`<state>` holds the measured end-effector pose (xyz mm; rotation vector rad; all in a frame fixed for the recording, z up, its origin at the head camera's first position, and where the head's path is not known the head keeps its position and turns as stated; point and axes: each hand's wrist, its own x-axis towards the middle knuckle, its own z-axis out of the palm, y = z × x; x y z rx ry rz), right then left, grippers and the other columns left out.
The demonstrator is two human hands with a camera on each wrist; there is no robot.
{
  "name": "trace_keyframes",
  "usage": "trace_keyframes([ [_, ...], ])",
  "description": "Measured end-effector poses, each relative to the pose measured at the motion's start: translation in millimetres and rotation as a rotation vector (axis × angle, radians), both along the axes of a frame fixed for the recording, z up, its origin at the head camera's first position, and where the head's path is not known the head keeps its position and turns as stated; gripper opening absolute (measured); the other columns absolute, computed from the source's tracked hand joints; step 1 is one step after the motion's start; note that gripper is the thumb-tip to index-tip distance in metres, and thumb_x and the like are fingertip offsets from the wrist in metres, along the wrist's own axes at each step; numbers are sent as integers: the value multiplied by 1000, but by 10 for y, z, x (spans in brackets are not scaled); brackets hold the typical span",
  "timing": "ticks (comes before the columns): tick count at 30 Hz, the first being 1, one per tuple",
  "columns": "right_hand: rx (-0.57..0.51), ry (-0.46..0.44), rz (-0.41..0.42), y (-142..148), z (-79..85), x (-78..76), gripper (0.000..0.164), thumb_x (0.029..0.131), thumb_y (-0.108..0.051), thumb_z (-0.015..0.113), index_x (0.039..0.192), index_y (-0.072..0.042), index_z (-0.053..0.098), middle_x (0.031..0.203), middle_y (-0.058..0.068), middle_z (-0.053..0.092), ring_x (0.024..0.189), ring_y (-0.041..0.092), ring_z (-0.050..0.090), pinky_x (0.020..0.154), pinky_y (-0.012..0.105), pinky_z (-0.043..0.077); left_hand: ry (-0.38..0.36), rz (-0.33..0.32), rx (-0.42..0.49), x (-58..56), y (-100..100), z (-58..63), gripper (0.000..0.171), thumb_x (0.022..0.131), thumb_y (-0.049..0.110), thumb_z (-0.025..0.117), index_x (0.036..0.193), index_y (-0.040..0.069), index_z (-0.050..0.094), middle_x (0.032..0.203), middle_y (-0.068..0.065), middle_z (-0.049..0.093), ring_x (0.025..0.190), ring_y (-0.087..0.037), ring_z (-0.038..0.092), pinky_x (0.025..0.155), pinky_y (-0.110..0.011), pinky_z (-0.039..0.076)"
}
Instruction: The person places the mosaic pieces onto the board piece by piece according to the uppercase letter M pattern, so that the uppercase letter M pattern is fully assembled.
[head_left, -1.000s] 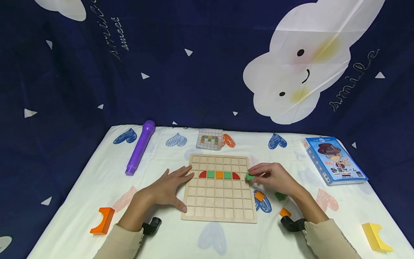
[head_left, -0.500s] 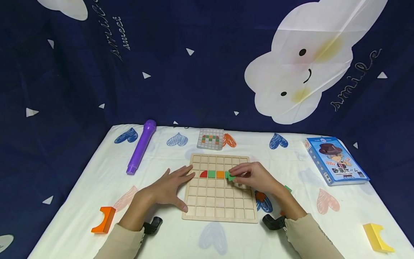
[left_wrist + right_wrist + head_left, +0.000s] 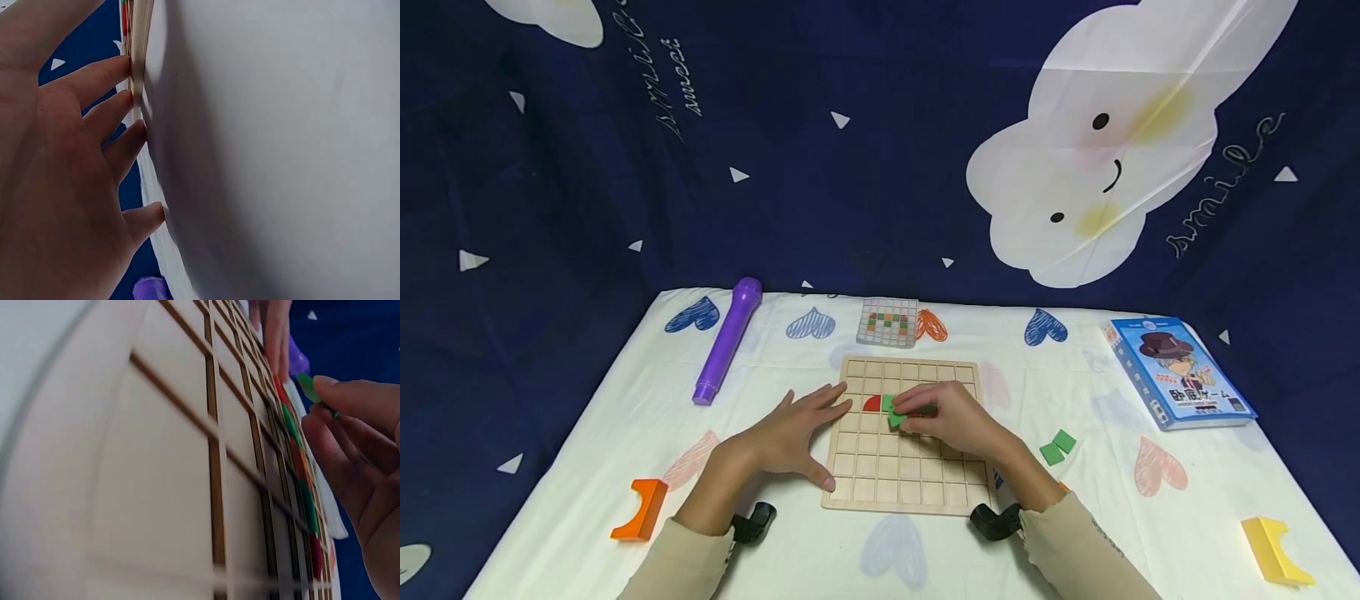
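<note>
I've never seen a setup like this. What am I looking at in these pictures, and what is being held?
There is no machine here: a person works with bare hands. The head view comes from a camera worn on the head; the other two come from cameras on the wrists.

The left hand rests at the side of a wooden grid board. The right hand pinches a green tile over it.

Around the board, on a heart-print cloth, lie a purple microphone-shaped stick, a small pattern card, a blue game box, two loose green tiles, an orange arch block and a yellow arch block.
</note>
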<state>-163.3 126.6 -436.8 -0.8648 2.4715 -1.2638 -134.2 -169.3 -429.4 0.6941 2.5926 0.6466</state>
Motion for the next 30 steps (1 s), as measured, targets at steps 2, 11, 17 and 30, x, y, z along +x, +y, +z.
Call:
trace_keyframes([
  [2,-3,15,-3,-62,0,7,20,89,-16,78,109,-15,81,121,1,76,118,20,69,93,23,58,-1,-1,3,-2,2,2,117,62,55,92,157,12,40,173,-10,20,161,-37,17,124,-75,7],
  [11,-28,39,8,-292,-10,19,16,87,-13,80,103,-14,82,111,-3,76,102,11,70,81,18,57,5,-8,2,6,0,8,118,62,56,92,157,11,40,172,-10,21,160,-38,18,123,-76,8],
  [17,-9,29,0,-361,-40,34,13,87,-14,80,101,-14,82,107,-3,77,96,8,68,78,17,55,6,-9,2,4,0,11,118,61,56,92,157,11,40,173,-10,21,160,-38,18,123,-75,8],
  [30,67,60,-10,-427,-59,15,12,85,-13,82,97,-14,80,97,-2,76,77,2,60,69,16,53,12,-9,0,5,7,28,117,62,55,92,157,10,41,172,-11,21,160,-38,19,122,-77,9],
])
